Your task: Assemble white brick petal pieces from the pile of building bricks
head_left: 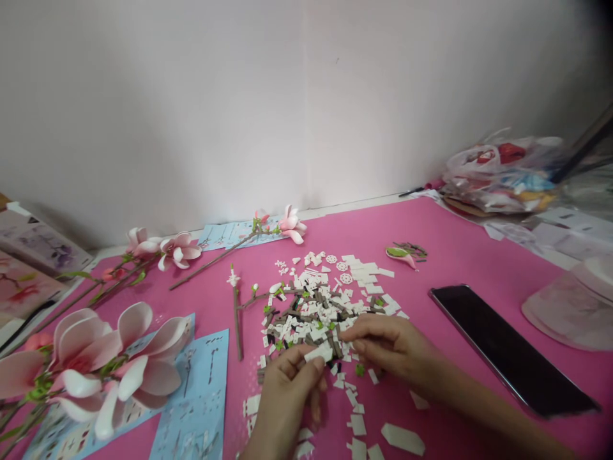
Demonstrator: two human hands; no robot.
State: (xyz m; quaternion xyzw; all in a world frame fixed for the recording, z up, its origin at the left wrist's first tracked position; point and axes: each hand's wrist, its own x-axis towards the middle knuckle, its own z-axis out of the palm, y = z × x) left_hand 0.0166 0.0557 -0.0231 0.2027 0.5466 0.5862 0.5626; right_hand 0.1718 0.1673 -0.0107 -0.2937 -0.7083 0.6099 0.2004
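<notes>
A heap of small white, brown and green building pieces (318, 306) lies on the pink mat (460, 255). My left hand (287, 393) is at the near edge of the heap, fingers pinched on a small white piece (318, 353). My right hand (387, 345) rests beside it, fingers curled down into the pieces; whether it holds one I cannot tell. A thin brown branch with white buds (238, 310) lies just left of the heap.
Built pink-and-white flowers (100, 361) lie at the near left on blue instruction sheets (201, 396), more flower stems (163, 249) behind. A black phone (507, 348) lies at the right. Plastic bags (502, 169) sit at the back right, boxes (33, 255) at the far left.
</notes>
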